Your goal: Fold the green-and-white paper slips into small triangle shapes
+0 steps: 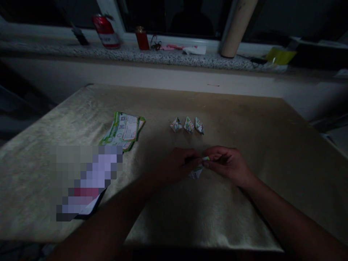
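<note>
My left hand (176, 165) and my right hand (227, 161) meet over the middle of the tan table (244, 119). Both pinch a small piece of printed paper (198, 169), partly folded, held just above the tabletop. Behind the hands, three small folded paper pieces (187, 125) stand in a row. A stack of green and white printed leaflets (123, 131) lies to the left of them.
A blurred-out object (87, 181) lies at the front left of the table. On the stone windowsill (174, 56) behind are a red can (106, 30), a red lighter (142, 38), a cardboard tube (236, 29) and yellow paper (280, 55). The scene is dim.
</note>
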Available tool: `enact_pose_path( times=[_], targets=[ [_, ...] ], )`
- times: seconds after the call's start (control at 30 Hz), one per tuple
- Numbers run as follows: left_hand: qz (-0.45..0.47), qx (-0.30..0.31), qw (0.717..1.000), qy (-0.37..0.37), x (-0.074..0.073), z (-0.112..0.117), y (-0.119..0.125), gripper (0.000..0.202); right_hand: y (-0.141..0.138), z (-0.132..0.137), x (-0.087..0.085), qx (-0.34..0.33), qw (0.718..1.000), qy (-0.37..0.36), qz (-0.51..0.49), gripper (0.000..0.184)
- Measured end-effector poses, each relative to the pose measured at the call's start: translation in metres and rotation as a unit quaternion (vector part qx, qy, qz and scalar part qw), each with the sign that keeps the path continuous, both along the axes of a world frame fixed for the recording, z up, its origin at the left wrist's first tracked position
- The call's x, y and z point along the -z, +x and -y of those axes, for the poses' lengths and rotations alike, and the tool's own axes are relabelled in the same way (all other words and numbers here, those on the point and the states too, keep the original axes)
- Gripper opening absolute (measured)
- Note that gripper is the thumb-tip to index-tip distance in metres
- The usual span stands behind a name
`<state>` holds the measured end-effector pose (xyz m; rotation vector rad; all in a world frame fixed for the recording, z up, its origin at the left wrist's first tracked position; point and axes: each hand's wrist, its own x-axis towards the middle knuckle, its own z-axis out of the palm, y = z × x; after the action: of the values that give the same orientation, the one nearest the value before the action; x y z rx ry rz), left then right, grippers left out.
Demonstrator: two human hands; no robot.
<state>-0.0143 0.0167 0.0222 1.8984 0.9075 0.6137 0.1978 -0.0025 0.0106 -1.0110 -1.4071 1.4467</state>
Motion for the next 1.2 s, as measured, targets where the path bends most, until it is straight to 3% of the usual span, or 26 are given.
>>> enact_pose_path(
  times=[0.23, 0.4, 0.73, 1.2],
  targets=[
    [0.103, 0.006, 0.988, -0.117, -0.0053, 0.0041, -0.0048, 0.035, 0.007, -0.0017, -0.0015, -0.058, 0.995, -0.022, -0.084, 0.02],
    [0.1, 0.032, 0.987, -0.123, -0.0067, 0.0063, -0.0049, 0.035, 0.0031, 0.0004, -0.001, -0.09, 0.993, -0.013, -0.08, 0.02],
    [0.057, 0.009, 0.998, -0.02, -0.0088, 0.0077, -0.0042, 0.03, 0.0018, 0.0051, -0.0085, -0.05, 0.997, 0.062, 0.012, 0.018],
    [-0.032, 0.022, 0.993, 0.11, -0.0104, 0.0074, -0.0014, 0.025, -0.0021, 0.0077, -0.007, -0.027, 0.989, 0.094, 0.114, 0.025]
  ],
)
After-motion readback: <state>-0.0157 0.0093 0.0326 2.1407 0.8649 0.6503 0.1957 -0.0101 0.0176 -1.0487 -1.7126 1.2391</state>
